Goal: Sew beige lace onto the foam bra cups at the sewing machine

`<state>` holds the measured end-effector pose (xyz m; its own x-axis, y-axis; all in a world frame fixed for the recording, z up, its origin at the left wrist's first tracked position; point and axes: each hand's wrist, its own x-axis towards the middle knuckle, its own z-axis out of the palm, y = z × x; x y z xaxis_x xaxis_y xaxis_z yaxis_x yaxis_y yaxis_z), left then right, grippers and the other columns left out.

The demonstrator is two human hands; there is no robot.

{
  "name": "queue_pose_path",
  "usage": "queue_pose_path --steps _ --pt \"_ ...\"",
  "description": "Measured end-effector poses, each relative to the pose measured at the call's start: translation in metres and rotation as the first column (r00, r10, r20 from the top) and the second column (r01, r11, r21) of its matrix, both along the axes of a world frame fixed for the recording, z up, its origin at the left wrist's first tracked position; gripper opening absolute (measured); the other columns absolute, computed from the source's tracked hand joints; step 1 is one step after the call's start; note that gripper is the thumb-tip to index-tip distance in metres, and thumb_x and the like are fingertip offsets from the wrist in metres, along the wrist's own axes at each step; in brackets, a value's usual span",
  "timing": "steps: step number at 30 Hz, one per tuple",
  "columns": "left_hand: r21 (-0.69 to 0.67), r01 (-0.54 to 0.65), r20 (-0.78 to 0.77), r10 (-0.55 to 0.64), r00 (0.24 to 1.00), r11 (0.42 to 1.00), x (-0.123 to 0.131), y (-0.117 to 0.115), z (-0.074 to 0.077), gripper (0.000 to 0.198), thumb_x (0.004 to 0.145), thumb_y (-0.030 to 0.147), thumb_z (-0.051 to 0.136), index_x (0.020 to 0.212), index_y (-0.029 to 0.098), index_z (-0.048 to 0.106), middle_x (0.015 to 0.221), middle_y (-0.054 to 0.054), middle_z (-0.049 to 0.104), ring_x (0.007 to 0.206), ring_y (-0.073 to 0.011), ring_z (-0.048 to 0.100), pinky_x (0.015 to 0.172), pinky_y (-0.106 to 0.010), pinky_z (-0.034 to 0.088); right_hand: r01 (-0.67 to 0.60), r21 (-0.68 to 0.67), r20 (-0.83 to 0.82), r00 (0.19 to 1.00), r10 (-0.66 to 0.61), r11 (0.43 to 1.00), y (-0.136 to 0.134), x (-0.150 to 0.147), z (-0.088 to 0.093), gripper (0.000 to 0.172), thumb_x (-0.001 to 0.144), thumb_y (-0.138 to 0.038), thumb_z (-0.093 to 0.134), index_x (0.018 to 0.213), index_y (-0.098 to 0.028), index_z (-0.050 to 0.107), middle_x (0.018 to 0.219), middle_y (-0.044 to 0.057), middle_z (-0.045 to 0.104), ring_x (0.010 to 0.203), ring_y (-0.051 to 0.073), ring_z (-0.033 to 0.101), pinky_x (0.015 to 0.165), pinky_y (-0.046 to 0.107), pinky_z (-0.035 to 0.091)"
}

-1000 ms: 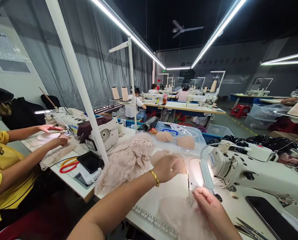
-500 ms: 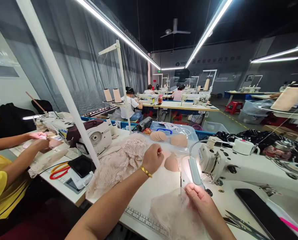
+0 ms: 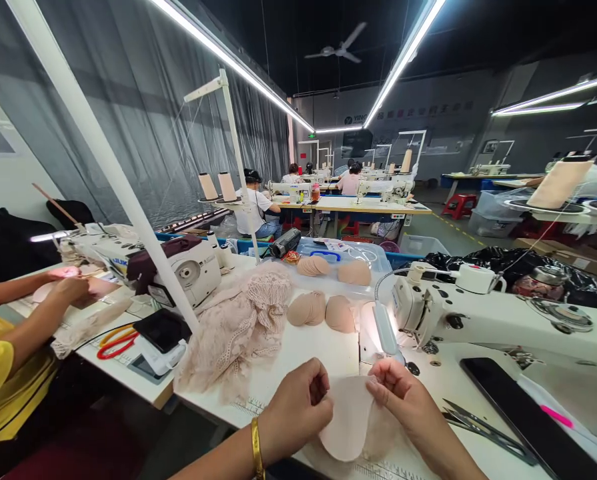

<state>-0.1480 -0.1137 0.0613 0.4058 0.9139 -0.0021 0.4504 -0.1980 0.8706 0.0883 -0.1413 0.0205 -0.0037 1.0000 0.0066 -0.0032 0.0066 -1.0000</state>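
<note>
My left hand and my right hand both pinch a beige foam pad just above the white table's near edge. The left hand, with a gold bangle at the wrist, grips the pad's left side. The right hand grips its top right edge, over a piece of pale lace. More beige pads lie further back on the table. A pile of pink lace fabric sits to the left. The white sewing machine stands to the right, its lamp lit.
Scissors and a black phone lie on the right. A clear bin with more pads sits behind. At the left a person in a yellow shirt works at another machine. Other workers sit at far tables.
My left hand has drawn back from the pads at mid-table to the near edge. It now holds one pad together with my right hand. The camera has shifted slightly.
</note>
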Motion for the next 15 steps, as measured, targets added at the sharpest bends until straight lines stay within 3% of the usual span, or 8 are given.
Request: queue_pose_path --steps 3,4,6,8,9,11,12,15 --pt "0.196 0.297 -0.094 -0.284 0.954 0.934 0.003 0.015 0.011 0.053 0.066 0.028 0.077 0.115 0.02 0.059 0.123 -0.01 0.063 0.112 -0.0265 0.057 0.098 -0.04 0.049 -0.06 0.055 0.109 0.993 0.054 0.997 -0.01 -0.003 0.011 0.036 0.088 -0.059 0.074 0.083 -0.024 0.066 0.077 -0.002 0.057 0.074 0.017 0.053 0.068 0.027 0.046" --pt "0.188 0.413 -0.1 -0.401 0.911 0.891 0.004 0.023 0.014 0.064 0.065 0.032 0.082 0.123 0.021 0.058 0.131 -0.011 0.061 0.118 -0.0284 0.056 0.102 -0.042 0.048 -0.08 0.098 0.166 0.984 0.063 0.992 -0.014 -0.005 0.015 0.035 0.091 -0.057 0.072 0.082 -0.024 0.066 0.077 -0.001 0.058 0.074 0.018 0.055 0.069 0.028 0.047" --pt "0.009 0.595 -0.105 -0.591 0.8 0.804 0.007 0.042 0.019 0.062 0.067 0.04 0.083 0.121 0.022 0.059 0.118 -0.006 0.066 0.105 -0.0247 0.062 0.09 -0.036 0.053 -0.064 0.223 0.29 0.957 -0.003 0.973 -0.021 -0.009 0.025 0.031 0.097 -0.054 0.065 0.083 -0.026 0.066 0.08 0.0 0.062 0.076 0.019 0.059 0.071 0.028 0.049" --pt "-0.123 0.602 -0.137 -0.614 0.777 0.789 0.009 0.058 0.022 0.037 0.072 0.038 0.078 0.101 0.021 0.062 0.089 0.002 0.065 0.078 -0.0159 0.06 0.068 -0.025 0.048 0.02 0.395 0.374 0.91 -0.181 0.918 -0.027 -0.012 0.032 0.025 0.101 -0.047 0.061 0.087 -0.027 0.067 0.083 0.002 0.066 0.077 0.019 0.061 0.072 0.029 0.052" --pt "-0.084 0.568 -0.174 -0.573 0.801 0.819 0.009 0.065 0.022 0.028 0.075 0.034 0.076 0.093 0.021 0.06 0.081 0.004 0.062 0.071 -0.013 0.057 0.061 -0.022 0.043 0.054 0.487 0.398 0.875 -0.276 0.872 -0.028 -0.014 0.033 0.021 0.103 -0.042 0.059 0.09 -0.028 0.068 0.086 0.003 0.067 0.077 0.019 0.062 0.072 0.029 0.052" --pt "0.237 0.482 -0.248 -0.427 0.869 0.844 0.009 0.075 0.023 0.017 0.077 0.023 0.07 0.086 0.02 0.056 0.076 0.005 0.06 0.066 -0.0112 0.053 0.06 -0.022 0.039 0.062 0.64 0.429 0.799 -0.423 0.766 -0.026 -0.015 0.031 0.011 0.104 -0.033 0.058 0.099 -0.028 0.067 0.088 0.003 0.068 0.073 0.018 0.062 0.068 0.029 0.053" --pt "0.442 0.451 -0.28 -0.358 0.891 0.776 0.008 0.078 0.023 0.013 0.079 0.019 0.066 0.085 0.02 0.055 0.075 0.004 0.06 0.066 -0.0115 0.052 0.062 -0.024 0.038 0.04 0.692 0.441 0.767 -0.466 0.721 -0.023 -0.015 0.028 0.009 0.104 -0.028 0.058 0.105 -0.028 0.066 0.089 0.003 0.068 0.072 0.017 0.062 0.066 0.028 0.053" --pt "0.796 0.488 -0.441 -0.209 0.873 0.358 0.005 0.085 0.017 0.011 0.089 0.011 0.056 0.085 0.021 0.054 0.072 0.002 0.06 0.067 -0.0146 0.052 0.069 -0.031 0.039 -0.091 0.771 0.523 0.656 -0.545 0.631 -0.009 -0.007 0.015 0.019 0.105 -0.017 0.052 0.12 -0.025 0.061 0.096 0.005 0.07 0.077 0.016 0.067 0.065 0.025 0.055"
